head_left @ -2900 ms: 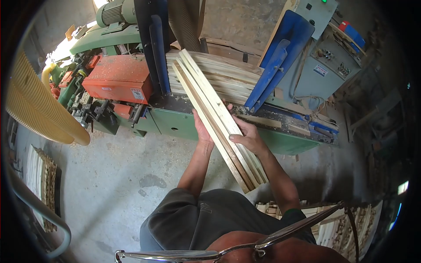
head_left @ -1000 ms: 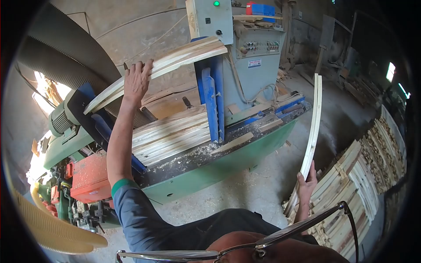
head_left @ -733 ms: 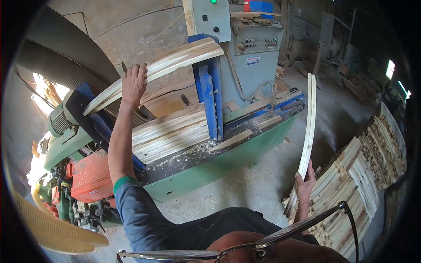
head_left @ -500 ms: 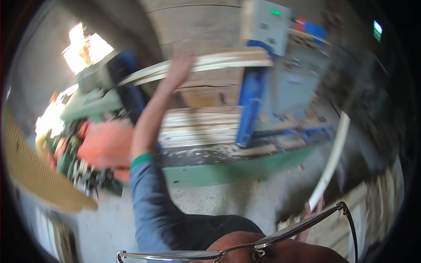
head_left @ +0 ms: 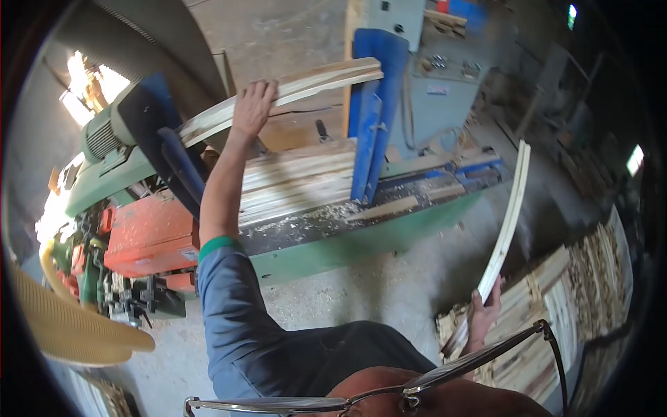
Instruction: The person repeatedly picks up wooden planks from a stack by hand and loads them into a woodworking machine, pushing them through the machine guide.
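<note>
My left hand (head_left: 254, 108) is closed over a few wooden strips (head_left: 313, 82) that span the tops of the blue guides. Below them, between the blue guides (head_left: 371, 118), lies a stack of pale strips (head_left: 299, 181) on the machine bed. At the right, my right hand (head_left: 484, 311) is wrapped round the lower end of a long pale strip (head_left: 511, 215), which points upward and away from me.
A green machine (head_left: 361, 247) runs across the middle, with an orange box (head_left: 153, 233) at its left. A grey control cabinet (head_left: 441, 104) stands behind. Stacked strips (head_left: 549, 313) lie at lower right; a yellow hose (head_left: 83, 320) hangs lower left.
Both hands held one bundle of strips at first. Now my left hand is up at the strips across the guides, and my right hand has gone to the right with a strip. The view has turned.
</note>
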